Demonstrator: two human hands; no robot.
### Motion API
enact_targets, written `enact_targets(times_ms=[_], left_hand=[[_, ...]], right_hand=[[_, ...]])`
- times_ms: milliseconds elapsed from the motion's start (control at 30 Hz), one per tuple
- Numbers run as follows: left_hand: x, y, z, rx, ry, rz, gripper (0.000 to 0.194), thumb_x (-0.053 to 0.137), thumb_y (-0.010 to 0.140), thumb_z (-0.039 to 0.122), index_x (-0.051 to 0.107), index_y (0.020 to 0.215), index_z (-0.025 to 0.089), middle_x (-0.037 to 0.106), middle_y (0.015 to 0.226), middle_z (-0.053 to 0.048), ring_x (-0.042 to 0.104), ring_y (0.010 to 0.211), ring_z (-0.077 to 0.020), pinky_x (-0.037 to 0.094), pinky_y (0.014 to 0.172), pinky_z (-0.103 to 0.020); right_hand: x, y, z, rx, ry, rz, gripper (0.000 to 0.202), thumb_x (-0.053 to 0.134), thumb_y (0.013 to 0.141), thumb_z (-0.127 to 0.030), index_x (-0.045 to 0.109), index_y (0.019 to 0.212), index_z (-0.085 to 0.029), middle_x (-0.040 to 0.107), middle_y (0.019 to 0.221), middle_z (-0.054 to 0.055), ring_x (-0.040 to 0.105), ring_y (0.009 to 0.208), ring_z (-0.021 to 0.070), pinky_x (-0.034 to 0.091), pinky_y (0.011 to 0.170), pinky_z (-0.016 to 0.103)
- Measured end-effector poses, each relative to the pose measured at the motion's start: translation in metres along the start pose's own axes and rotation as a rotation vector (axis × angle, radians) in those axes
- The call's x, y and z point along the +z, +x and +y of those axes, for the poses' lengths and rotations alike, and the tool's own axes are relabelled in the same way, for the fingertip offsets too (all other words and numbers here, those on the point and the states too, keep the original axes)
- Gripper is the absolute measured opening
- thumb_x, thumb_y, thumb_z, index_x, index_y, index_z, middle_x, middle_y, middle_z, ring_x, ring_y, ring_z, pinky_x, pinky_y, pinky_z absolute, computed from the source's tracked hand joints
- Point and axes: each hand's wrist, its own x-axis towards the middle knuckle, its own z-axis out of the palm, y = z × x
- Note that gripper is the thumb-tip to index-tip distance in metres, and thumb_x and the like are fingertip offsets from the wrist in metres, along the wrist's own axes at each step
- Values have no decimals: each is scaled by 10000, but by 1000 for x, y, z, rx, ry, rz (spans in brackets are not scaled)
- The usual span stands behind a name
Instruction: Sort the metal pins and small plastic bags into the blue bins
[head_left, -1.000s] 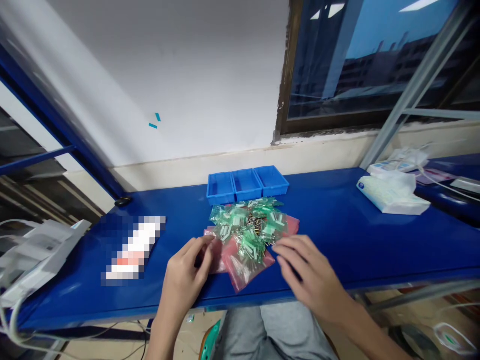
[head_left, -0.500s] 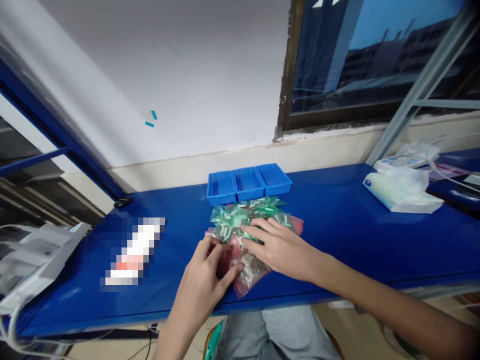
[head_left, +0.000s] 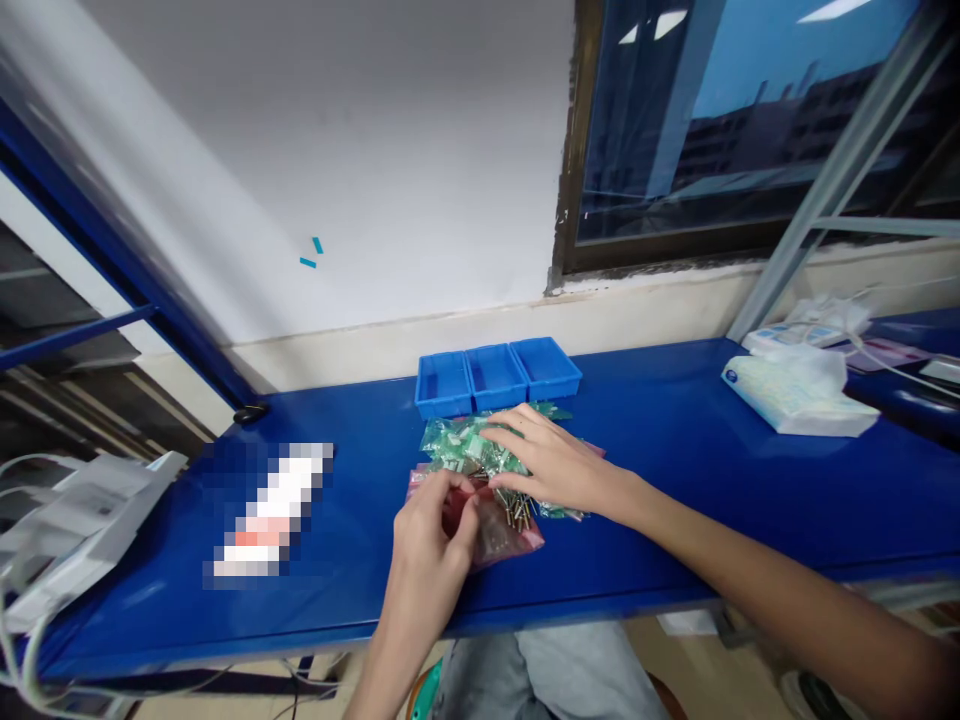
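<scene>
Across the blue table (head_left: 660, 440), the biggest things stand toward the sides: a white box (head_left: 97, 530) at the left edge and a tissue pack (head_left: 802, 400) toward the back right. Three joined blue trays (head_left: 496, 374) sit along the back edge, around the middle. Nearer the front edge, the right hand (head_left: 559, 465) lies over the pile, palm down, its fingers a little apart and clamped on nothing visible. The left hand (head_left: 427, 535) has thumb and fingertips drawn together on the upper edge of a pink bag (head_left: 499, 540), which lies near the middle of the front edge. Clear green bags (head_left: 450, 440) overlap behind it. The film looks light, limp and rather slippery, likely best taken by a rim or corner. Smallest are the thin metal pins (head_left: 519, 510) between them; they look stiff, easily scattered, and perhaps sharp enough to pierce plastic.
</scene>
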Motion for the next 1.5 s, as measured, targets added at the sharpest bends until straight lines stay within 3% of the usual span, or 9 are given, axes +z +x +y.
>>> enact_targets(times_ms=[233, 367, 500, 667, 800, 933, 1100, 1333, 1500], left_hand=[[-2, 4, -4, -80, -113, 58, 120, 565, 911, 306, 584, 946, 192, 636, 803, 0, 609, 678, -148, 465, 613, -232], [1, 1, -10, -81, -169, 58, 147, 574, 914, 321, 577, 978, 189, 639, 835, -10, 616, 706, -146, 493, 646, -232], [-3, -1, -8, -61, -209, 57, 154, 584, 913, 322, 580, 990, 189, 631, 859, -13, 615, 736, -145, 504, 658, -223], [-15, -12, -6, -93, -236, 49, 151, 599, 920, 327, 566, 992, 199, 619, 883, -13, 594, 735, -135, 480, 613, -201], [-23, -23, -9, -131, -249, 133, 187, 622, 909, 343, 561, 1019, 205, 614, 950, -28, 617, 796, -147, 508, 652, -211], [-28, -30, -12, -166, -221, 189, 219, 627, 901, 360, 560, 1032, 197, 611, 978, -44, 632, 807, -157, 539, 677, -229], [-32, -32, -20, -210, -241, 231, 274, 674, 858, 405, 566, 1004, 201, 603, 934, -34, 621, 739, -148, 518, 577, -200], [-44, -37, -23, -267, -272, 265, 331, 712, 829, 442, 570, 1020, 212, 592, 894, -19, 581, 679, -129, 492, 530, -180], [-62, -33, -19, -256, -250, 336, 381, 760, 775, 449, 582, 1011, 208, 589, 871, -17, 582, 665, -135, 482, 502, -175]], right_hand=[[-4, -18, -18, 9, -92, 85, 365, 570, 964, -366, 608, 1262, -161, 569, 1322, 175, 466, 1248, 321, 456, 988, 510], [-6, -47, -35, -167, -218, 78, 315, 582, 946, -270, 641, 1242, -181, 607, 1336, 162, 487, 1272, 337, 443, 973, 504], [-4, -61, -31, -318, -307, 57, 347, 536, 953, -149, 626, 1281, -219, 528, 1474, 119, 462, 1344, 307, 468, 955, 452], [-4, -53, -17, -256, -312, 23, 466, 545, 954, -152, 528, 1409, -251, 428, 1543, 167, 334, 1449, 348, 451, 1020, 514], [-6, -45, -14, -269, -263, 0, 412, 576, 949, -178, 576, 1357, -242, 379, 1571, 177, 254, 1483, 367, 441, 1039, 539], [-3, -45, -21, -314, -215, 6, 397, 545, 939, -107, 608, 1314, -224, 430, 1540, 169, 267, 1482, 337, 444, 1041, 523], [3, -49, -37, -308, -208, 33, 230, 550, 965, -178, 683, 1149, -215, 587, 1394, 120, 403, 1393, 295, 458, 1029, 472], [0, -47, -39, -282, -143, -24, 200, 506, 991, -207, 682, 1085, -192, 613, 1355, 98, 433, 1364, 283, 459, 1019, 448], [-5, -48, -46, -271, -91, -29, 218, 492, 998, -213, 665, 1129, -202, 585, 1401, 91, 363, 1419, 270, 446, 1044, 445]])
